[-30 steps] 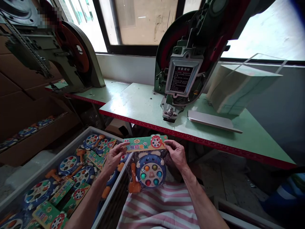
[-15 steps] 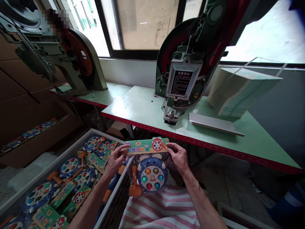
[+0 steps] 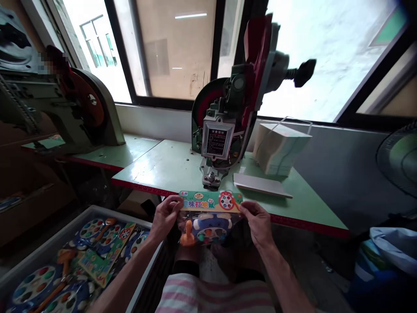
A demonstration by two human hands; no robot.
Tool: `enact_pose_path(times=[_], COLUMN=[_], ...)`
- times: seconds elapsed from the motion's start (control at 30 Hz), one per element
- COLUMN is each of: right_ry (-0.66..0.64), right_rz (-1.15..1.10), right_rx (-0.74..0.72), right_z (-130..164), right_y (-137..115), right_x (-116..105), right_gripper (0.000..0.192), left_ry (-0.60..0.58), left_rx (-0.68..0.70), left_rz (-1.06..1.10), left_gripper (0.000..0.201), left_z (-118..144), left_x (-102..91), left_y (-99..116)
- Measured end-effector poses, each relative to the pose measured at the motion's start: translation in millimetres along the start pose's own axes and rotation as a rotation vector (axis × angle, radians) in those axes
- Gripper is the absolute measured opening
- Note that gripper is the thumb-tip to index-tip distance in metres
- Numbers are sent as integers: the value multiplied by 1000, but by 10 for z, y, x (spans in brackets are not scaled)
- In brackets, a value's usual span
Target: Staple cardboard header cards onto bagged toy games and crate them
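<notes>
Stretched between my hands is a green printed header card (image 3: 202,203) on a clear bag. Inside the bag hang a blue round whack-a-mole toy (image 3: 213,222) with coloured buttons and an orange toy hammer (image 3: 188,234). My left hand (image 3: 167,219) pinches the card's left end, and my right hand (image 3: 259,222) pinches its right end. The card's top edge lies just in front of the stapling machine's lower head (image 3: 211,176), at the table's front edge. Whether the card touches the machine I cannot tell.
A grey crate (image 3: 94,209) at lower left holds several bagged toys. On the green table (image 3: 156,163) are a flat stack of card (image 3: 262,186) and a strapped paper bundle (image 3: 276,150). A second machine (image 3: 94,108) stands left, a fan (image 3: 400,161) right.
Both hands have carried the bagged toy forward and up to the table edge by the machine. The toy now tilts away from me. The view has turned right and lifted.
</notes>
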State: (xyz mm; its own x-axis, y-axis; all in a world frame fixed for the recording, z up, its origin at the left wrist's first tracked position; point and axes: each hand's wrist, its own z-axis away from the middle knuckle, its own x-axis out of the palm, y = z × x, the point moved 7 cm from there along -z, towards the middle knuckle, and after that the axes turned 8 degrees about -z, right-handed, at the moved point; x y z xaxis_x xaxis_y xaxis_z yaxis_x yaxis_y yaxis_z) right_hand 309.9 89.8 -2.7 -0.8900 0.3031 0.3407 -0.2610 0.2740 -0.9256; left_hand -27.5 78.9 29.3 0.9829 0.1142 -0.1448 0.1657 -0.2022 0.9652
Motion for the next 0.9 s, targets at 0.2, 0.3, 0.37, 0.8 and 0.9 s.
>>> enact_pose_path(times=[0.2,0.3,0.37,0.8,0.9], right_ry=[78,113,127,113,97], right_rz=[-2,5,20,47,64], right_rx=[-79,-62,-56,-76,-82], right_z=[-640,-894,-1013,-1165,-1171], right_y=[-431,-484,-479,-409,-413], right_x=[-157,-178,-188,-229,-226], right_gripper=[45,48,47,43,44], left_ry=[-84,-85,-86,-114,-124], left_rx=[-1,1,3,17,15], left_rz=[103,115,124,185,188], left_gripper=[25,28,29,28,29], left_z=[-928,-1259,-1389,-1509,-1493], left_x=[620,795,861,934,924], left_y=[214,261,287,267,266])
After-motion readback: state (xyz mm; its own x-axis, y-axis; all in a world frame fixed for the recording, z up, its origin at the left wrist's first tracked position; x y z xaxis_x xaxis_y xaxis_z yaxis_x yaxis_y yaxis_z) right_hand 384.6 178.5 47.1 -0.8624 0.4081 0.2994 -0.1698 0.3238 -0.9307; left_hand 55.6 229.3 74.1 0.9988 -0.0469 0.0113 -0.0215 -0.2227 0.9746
